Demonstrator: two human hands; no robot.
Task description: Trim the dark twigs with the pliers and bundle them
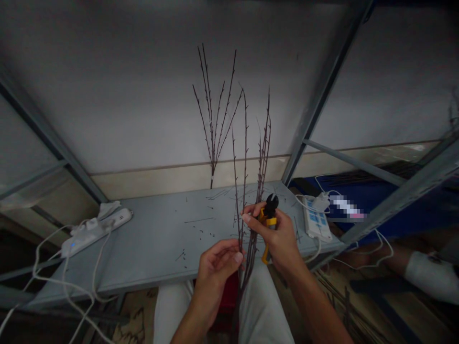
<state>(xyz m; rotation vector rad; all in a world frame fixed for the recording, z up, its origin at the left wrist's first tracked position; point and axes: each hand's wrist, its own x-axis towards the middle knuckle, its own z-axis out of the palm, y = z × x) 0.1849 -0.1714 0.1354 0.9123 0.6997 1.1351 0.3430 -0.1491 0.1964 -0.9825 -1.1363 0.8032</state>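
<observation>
Thin dark budded branches [258,184] rise in front of me, joined low down into a stem near my knees. My left hand [219,267] is closed, thumb and fingers pinching one of the thin stems. In my right hand [278,234] is a pair of cutting pliers [271,206] with black jaws and yellow handles, jaws pointing up. The thumb and forefinger of that hand also meet at a twig, just above my left hand. Another budded branch [213,165] leans upright against the wall at the back of the shelf.
Cut twig bits lie scattered over the grey shelf [150,239]. A white power strip [96,231] with trailing cables is at the left, and another power strip [317,220] at the right. Metal posts [324,95] frame the shelf. At far right shows another person's white-clothed part [428,277].
</observation>
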